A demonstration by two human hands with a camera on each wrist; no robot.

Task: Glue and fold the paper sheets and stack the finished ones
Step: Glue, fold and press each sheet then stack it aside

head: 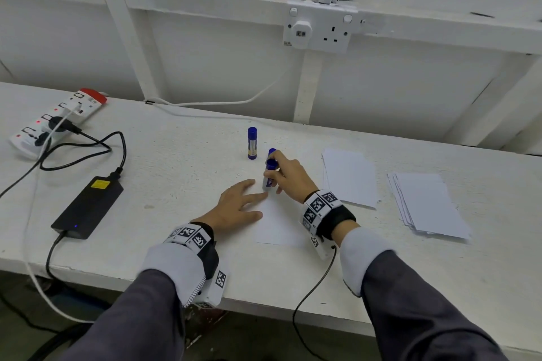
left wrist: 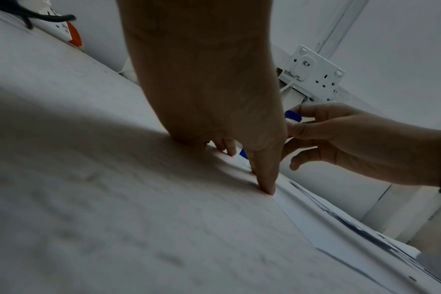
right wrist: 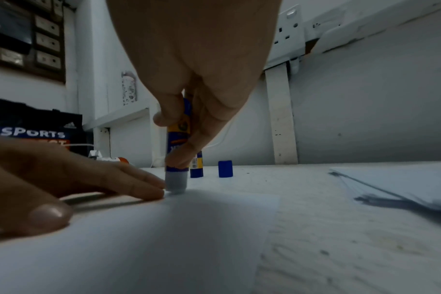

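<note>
A white paper sheet lies flat on the bench in front of me. My left hand presses its left edge with straight fingers, and in the left wrist view a fingertip bears down at the paper's border. My right hand grips an uncapped blue glue stick, tip down on the sheet's far left corner. Its blue cap stands just behind. A second, capped glue stick stands upright beyond.
Two piles of white sheets lie to the right, one near and one farther right. A black power brick with cables and a power strip sit at the left. A wall socket is behind.
</note>
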